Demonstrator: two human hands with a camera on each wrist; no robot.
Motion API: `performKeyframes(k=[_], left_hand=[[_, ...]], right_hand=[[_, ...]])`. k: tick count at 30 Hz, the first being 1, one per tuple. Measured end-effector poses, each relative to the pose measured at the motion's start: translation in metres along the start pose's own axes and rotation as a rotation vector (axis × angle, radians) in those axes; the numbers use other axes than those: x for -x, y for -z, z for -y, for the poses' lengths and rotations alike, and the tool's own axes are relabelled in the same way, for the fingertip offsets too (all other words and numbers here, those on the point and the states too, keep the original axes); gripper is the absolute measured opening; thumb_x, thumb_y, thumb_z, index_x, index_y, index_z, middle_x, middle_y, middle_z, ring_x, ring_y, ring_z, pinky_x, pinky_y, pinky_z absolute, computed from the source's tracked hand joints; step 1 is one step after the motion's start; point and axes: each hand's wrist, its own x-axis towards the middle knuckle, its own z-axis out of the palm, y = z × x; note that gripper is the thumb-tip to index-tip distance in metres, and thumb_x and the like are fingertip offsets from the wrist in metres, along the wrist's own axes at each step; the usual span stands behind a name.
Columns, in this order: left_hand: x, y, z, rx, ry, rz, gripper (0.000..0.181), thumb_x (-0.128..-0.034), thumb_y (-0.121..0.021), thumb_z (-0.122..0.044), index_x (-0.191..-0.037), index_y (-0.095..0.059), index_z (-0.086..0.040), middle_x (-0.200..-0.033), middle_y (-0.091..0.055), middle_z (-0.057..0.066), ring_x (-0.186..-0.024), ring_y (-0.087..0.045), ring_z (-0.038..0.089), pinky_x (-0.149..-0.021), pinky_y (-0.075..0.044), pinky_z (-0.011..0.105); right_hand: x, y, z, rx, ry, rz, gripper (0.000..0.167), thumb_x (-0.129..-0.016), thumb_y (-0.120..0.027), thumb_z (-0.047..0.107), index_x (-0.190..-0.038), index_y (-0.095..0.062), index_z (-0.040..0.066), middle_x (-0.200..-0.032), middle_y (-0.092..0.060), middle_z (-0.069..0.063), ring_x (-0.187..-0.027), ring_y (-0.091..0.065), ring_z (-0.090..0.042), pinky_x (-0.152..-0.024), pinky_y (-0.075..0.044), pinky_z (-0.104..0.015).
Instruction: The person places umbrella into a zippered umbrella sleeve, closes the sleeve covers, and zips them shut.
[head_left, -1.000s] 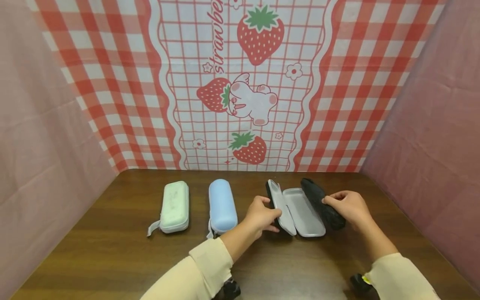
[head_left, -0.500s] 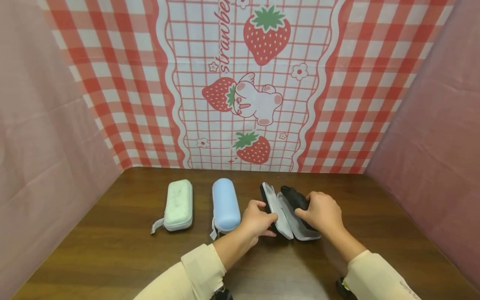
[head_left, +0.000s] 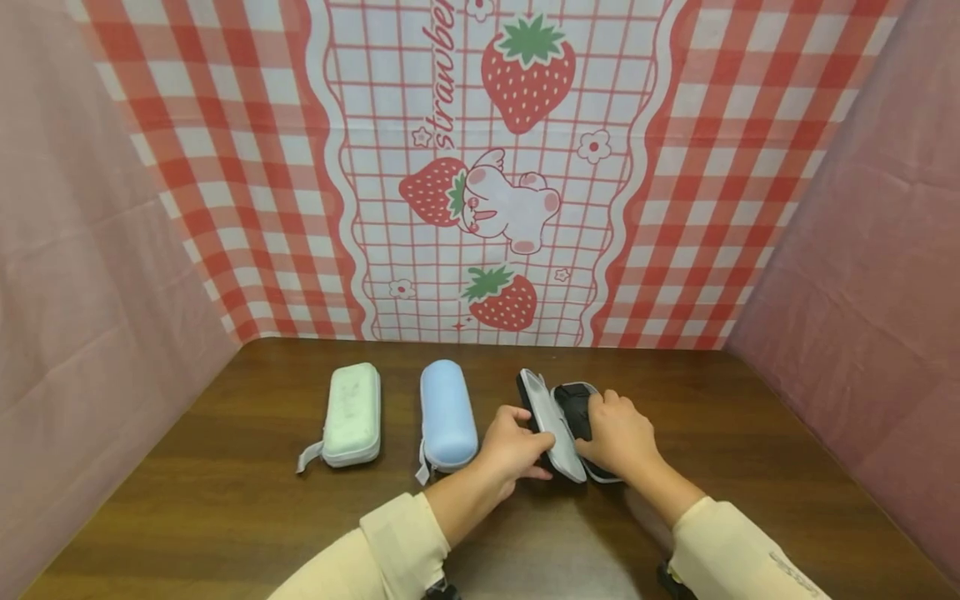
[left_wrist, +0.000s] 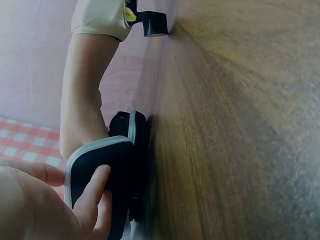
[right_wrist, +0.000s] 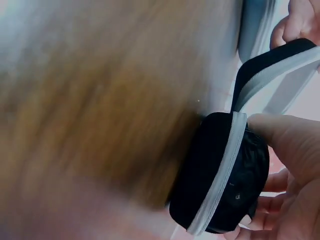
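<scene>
The black bundle (head_left: 574,408) now lies inside the lower half of the open black case (head_left: 549,423), right of centre in the frame; a second ago it was held over the case's right edge. That suggests the insertion is largely done, with the bundle perhaps needing to be pressed flat. The right hand (head_left: 621,433) curls its fingers over the bundle, thumb towards the hinge side. The left hand (head_left: 517,446) pinches the raised, grey-lined lid between thumb and fingers, as before.

On the brown wood-grain surface (head_left: 247,475), the blue case (head_left: 448,415) sits near the left hand, closed, with the pale green case (head_left: 354,412) farther left, also closed, its strap towards the lower left. A red-and-white strawberry cloth (head_left: 697,167) hangs behind, and pink cloth (head_left: 97,208) walls both sides of the frame.
</scene>
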Motion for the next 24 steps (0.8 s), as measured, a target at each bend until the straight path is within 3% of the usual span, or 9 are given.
performKeyframes(k=[5, 10, 14, 19, 21, 24], left_hand=[[-0.001, 0.000, -0.001, -0.017, 0.000, -0.001, 0.051, -0.0742, -0.063, 0.005, -0.120, -0.042, 0.004, -0.094, -0.052, 0.015, -0.068, -0.059, 0.025, -0.054, -0.058, 0.040], [-0.003, 0.002, -0.003, -0.044, -0.001, 0.001, 0.049, -0.0769, -0.064, 0.003, -0.122, -0.044, 0.003, -0.094, -0.053, 0.015, -0.068, -0.057, 0.023, -0.055, -0.058, 0.040], [-0.006, 0.004, -0.003, -0.075, 0.012, -0.012, 0.046, -0.0783, -0.063, 0.002, -0.121, -0.046, 0.002, -0.091, -0.054, 0.014, -0.062, -0.052, 0.018, -0.055, -0.058, 0.040], [-0.010, 0.007, -0.005, -0.126, 0.010, -0.029, 0.043, -0.0797, -0.063, 0.001, -0.120, -0.048, 0.002, -0.088, -0.056, 0.013, -0.061, -0.054, 0.017, -0.054, -0.058, 0.040], [-0.013, 0.010, -0.007, -0.151, 0.006, -0.031, 0.043, -0.0808, -0.063, -0.001, -0.121, -0.049, 0.003, -0.089, -0.057, 0.013, -0.065, -0.058, 0.018, -0.055, -0.058, 0.041], [-0.020, 0.014, -0.010, -0.205, -0.013, -0.034, 0.043, -0.0827, -0.062, -0.003, -0.124, -0.051, 0.004, -0.093, -0.060, 0.013, -0.074, -0.063, 0.021, -0.057, -0.058, 0.042]], right_hand=[[-0.001, 0.007, -0.004, -0.074, 0.032, 0.077, 0.049, -0.071, -0.083, 0.033, -0.095, -0.062, -0.003, -0.085, -0.053, -0.015, -0.075, -0.058, -0.032, -0.058, -0.051, -0.048], [-0.003, 0.019, -0.021, -0.257, 0.049, 0.152, 0.038, -0.081, -0.076, 0.029, -0.100, -0.065, -0.003, -0.091, -0.058, -0.016, -0.077, -0.059, -0.029, -0.069, -0.050, -0.047], [-0.004, 0.024, -0.042, -0.412, -0.024, 0.191, 0.041, -0.086, -0.071, 0.022, -0.111, -0.061, -0.008, -0.102, -0.062, -0.027, -0.090, -0.061, -0.037, -0.076, -0.051, -0.050], [0.002, 0.020, -0.056, -0.723, -0.144, 0.329, 0.051, -0.084, -0.072, 0.012, -0.122, -0.049, -0.014, -0.110, -0.058, -0.033, -0.085, -0.063, -0.031, -0.066, -0.057, -0.043], [0.004, 0.018, -0.056, -0.816, -0.175, 0.355, 0.050, -0.083, -0.073, 0.009, -0.118, -0.049, -0.016, -0.103, -0.059, -0.029, -0.078, -0.063, -0.026, -0.062, -0.058, -0.040], [0.007, 0.017, -0.051, -0.843, -0.195, 0.350, 0.038, -0.082, -0.075, 0.010, -0.102, -0.054, -0.015, -0.086, -0.061, -0.019, -0.066, -0.064, -0.022, -0.058, -0.058, -0.038]])
